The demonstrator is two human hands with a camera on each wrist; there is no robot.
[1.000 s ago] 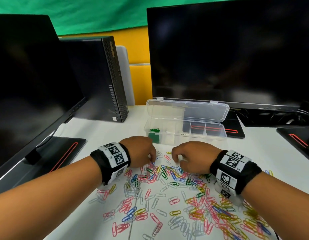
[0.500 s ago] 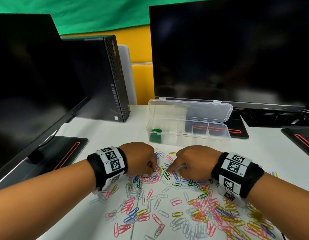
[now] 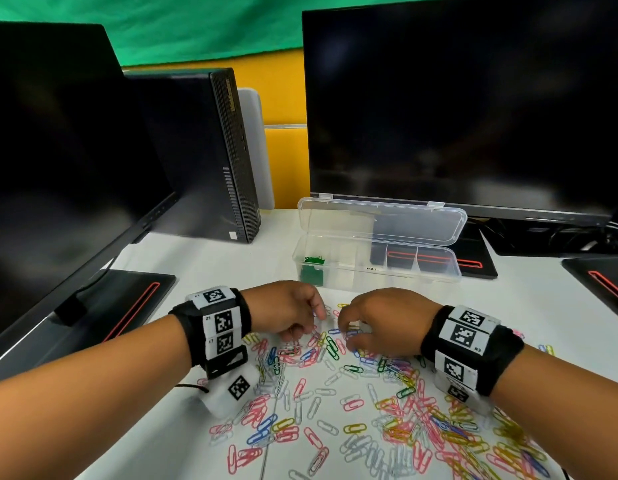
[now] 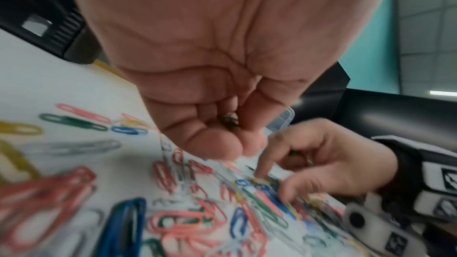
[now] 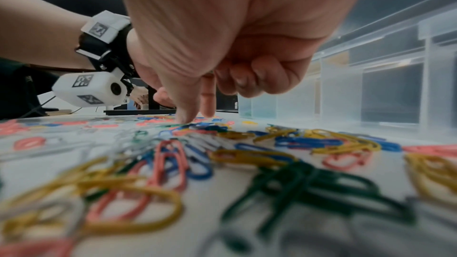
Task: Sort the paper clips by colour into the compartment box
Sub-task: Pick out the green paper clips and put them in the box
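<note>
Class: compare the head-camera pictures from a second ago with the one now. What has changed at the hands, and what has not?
Little has changed: both hands remain over the loose clips, the left hand cupping green clips, the right hand picking with its fingertips. The compartment box remains open.

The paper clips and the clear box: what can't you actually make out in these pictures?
- How many green clips the left hand holds: left wrist view, curled fingers hide them.
- Whether the right hand has a grip on a clip: thumb and forefinger tips are blurred among the clips.
- Compartment box right sections: head view, seemingly empty, too see-through to tell.
</note>
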